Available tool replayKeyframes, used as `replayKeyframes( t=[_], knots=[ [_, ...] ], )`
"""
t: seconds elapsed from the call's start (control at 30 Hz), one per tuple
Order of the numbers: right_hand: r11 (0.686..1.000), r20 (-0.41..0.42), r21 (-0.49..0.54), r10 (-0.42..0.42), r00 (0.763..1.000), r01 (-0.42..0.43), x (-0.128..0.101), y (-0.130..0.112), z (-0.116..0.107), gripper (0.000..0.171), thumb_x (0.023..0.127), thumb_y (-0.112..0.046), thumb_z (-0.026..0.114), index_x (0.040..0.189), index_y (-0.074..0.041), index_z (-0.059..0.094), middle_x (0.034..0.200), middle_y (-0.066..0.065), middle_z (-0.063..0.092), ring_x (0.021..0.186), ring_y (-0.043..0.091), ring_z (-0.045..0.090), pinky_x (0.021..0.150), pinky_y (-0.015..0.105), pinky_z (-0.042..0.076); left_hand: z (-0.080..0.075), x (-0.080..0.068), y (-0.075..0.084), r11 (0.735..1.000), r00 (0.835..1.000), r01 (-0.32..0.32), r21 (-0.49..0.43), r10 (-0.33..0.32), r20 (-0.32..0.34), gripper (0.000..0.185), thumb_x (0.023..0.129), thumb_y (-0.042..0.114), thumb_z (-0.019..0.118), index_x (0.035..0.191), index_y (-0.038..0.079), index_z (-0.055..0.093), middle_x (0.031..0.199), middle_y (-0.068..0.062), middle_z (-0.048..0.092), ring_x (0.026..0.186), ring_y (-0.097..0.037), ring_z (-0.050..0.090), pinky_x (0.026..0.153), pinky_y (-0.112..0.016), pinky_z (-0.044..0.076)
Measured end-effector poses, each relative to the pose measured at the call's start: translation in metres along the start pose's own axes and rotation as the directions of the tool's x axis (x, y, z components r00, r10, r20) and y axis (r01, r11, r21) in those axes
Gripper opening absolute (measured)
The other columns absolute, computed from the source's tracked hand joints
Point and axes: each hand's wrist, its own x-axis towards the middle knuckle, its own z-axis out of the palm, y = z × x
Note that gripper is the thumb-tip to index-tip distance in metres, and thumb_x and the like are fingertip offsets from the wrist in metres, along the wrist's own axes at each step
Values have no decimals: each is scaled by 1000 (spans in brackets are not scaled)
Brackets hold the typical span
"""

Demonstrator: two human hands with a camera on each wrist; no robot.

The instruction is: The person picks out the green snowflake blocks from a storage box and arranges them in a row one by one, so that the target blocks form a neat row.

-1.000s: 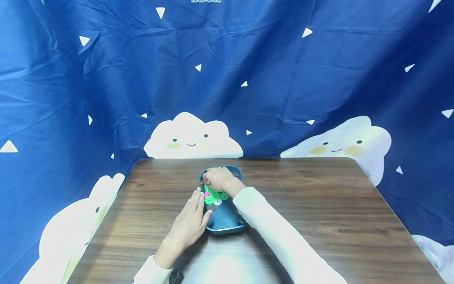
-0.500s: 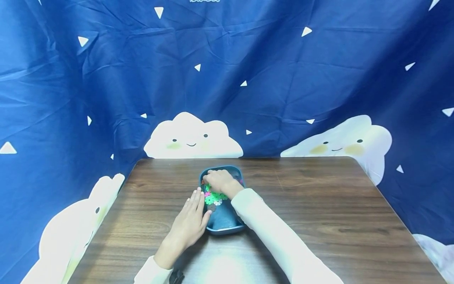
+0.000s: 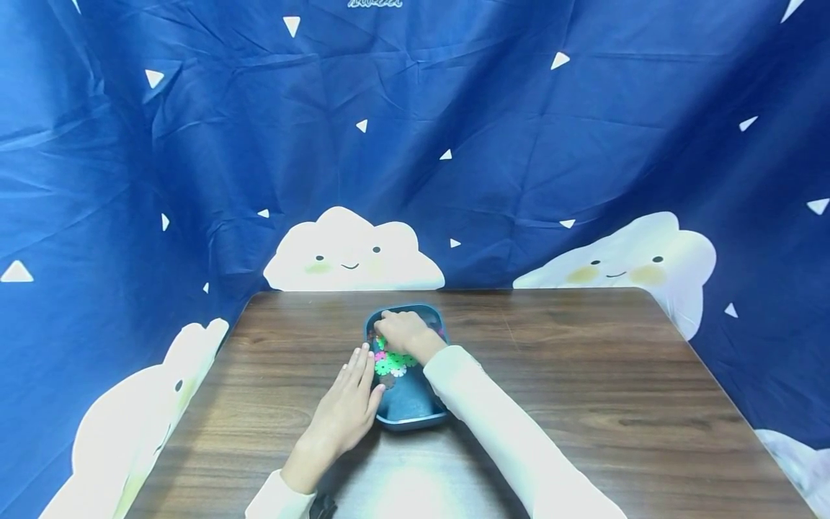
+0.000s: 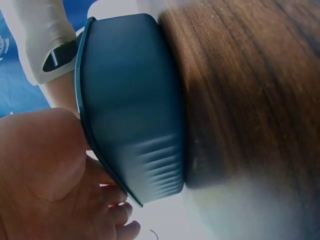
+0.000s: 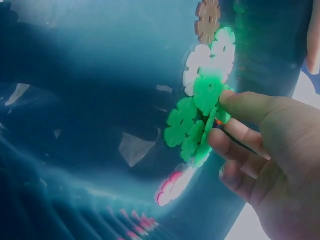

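A dark teal plastic bin (image 3: 408, 411) holds several flower-shaped interlocking discs. Green ones (image 5: 181, 122) cluster along one side, with a white disc (image 5: 196, 62), a brown disc (image 5: 207, 21) and a pink disc (image 5: 170, 189) around them. My right hand (image 3: 405, 333) reaches into the bin's far part. Its thumb and curled fingers pinch a green disc (image 5: 226, 109) at the edge of the cluster, partly hidden by the thumb. Against the bin's left rim rests my left hand (image 3: 346, 404), fingers straight and thumb over the near-left side; its palm (image 4: 40, 155) faces the wall.
The bin stands on a brown wood-grain table (image 3: 570, 375), towards its far edge. Bright glare lies on the near part of the table. A blue cloth (image 3: 389, 144) with clouds and white triangles hangs behind. A dark wristband (image 4: 61, 56) shows at the right sleeve.
My right hand has shifted slightly within the bin; an orange and yellow bit by its fingertips is now less visible. A pink spot shows by the right rim. The left hand stays put.
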Motion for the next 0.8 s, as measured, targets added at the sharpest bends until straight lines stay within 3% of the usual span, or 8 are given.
replayKeyframes(
  t=[0.33,0.6,0.8],
  knots=[
    [999,-21,33,-17,1000,18,2,3,-2,31,91,-34,69,120,-23,66,117,-3,64,102,18,65,90,39,56,2,0,-3,998,997,-50,-37,47,-67,56,104,26,42,150,-4,33,160,-19,28,148,-34,28,118,-52,32],
    [998,-45,52,-33,998,35,-3,7,-14,25,88,-29,69,111,-20,70,100,-6,61,84,12,60,76,31,55,2,0,-4,998,995,-66,-14,64,-78,58,104,29,43,150,-4,33,159,-20,29,148,-34,29,118,-51,32],
    [997,-73,57,-55,996,59,-10,10,-25,26,88,-30,70,112,-19,69,99,-6,58,81,13,57,73,31,54,0,1,-6,997,994,-79,22,80,-70,58,105,32,41,150,-4,33,161,-19,26,149,-33,27,120,-49,30]
  ],
)
